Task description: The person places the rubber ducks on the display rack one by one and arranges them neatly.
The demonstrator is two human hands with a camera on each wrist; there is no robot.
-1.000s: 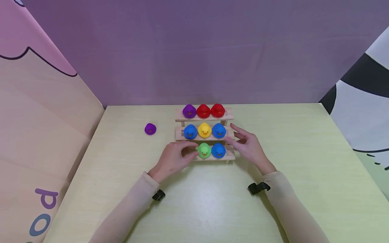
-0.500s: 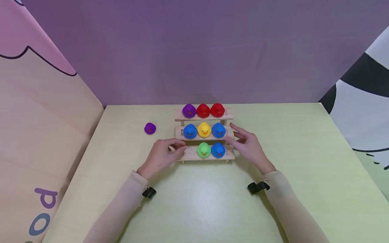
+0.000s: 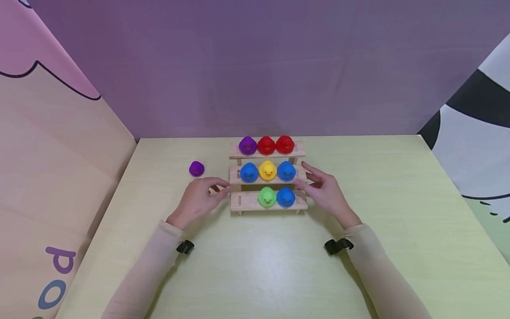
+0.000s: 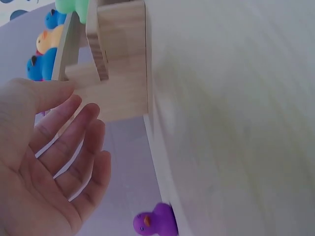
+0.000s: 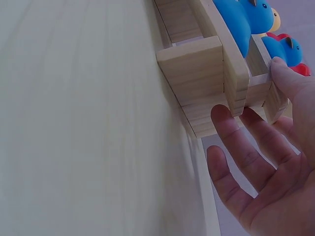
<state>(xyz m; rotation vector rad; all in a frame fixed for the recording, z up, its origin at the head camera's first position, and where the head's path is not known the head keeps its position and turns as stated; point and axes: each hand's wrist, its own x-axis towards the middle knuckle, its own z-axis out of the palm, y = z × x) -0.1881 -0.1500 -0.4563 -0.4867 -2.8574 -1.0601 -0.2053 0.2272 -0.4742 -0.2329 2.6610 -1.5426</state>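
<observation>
A three-tier wooden rack [image 3: 244, 201] bears several rubber ducks. A green duck [image 3: 267, 197] and a blue duck [image 3: 286, 197] share the lowest tier, whose left part is bare. My left hand [image 3: 199, 199] is just off the rack's left end, fingers loosely bent and holding nothing; in the left wrist view its thumb overlaps the wood. My right hand [image 3: 324, 192] holds the middle tier's right end, thumb on the near side and index finger at the far side. In the right wrist view, other fingers [image 5: 243, 152] spread beside the end panel.
A lone purple duck [image 3: 196, 169] stands on the table [image 3: 271, 274] left of the rack, beyond my left hand. The middle tier has a yellow duck [image 3: 268, 170] between two blue ones. One purple [image 3: 248, 145] and two red ducks line the top. A purple wall [image 3: 271, 66] rises behind.
My left hand has withdrawn leftward from beside the green duck to outside the rack's left end, uncovering the lowest tier. The right hand and the ducks keep their places.
</observation>
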